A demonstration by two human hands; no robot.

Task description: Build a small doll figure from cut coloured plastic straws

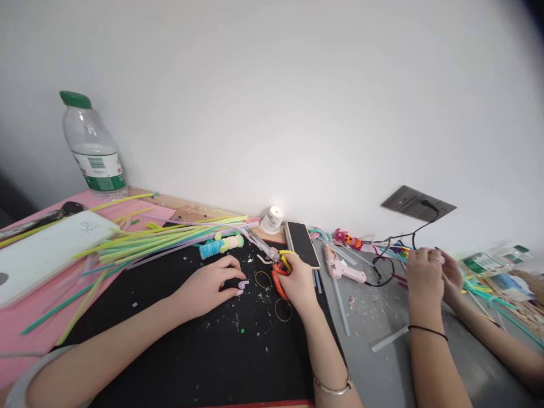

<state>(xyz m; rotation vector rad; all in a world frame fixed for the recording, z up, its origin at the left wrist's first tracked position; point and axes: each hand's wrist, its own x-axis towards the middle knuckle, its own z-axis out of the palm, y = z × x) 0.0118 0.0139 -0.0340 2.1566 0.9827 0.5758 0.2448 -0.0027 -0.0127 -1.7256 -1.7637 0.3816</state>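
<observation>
White wall stands behind the tabletop (374, 323) with its black mat (191, 351). On the mat, the left hand (208, 290) pinches a small lilac piece (243, 285) in its fingers. Just beside it, the right hand (300, 283) has its fingers closed round orange-handled pliers (275, 273). Another person's hands (429, 272) are on the right.

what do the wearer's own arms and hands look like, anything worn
Both forearms are bare, with no gloves. The right hand has a thin silver bangle at its wrist. Behind the left hand, a pale band circles the arm by the frame's edge; bangle or cuff, unclear.
</observation>
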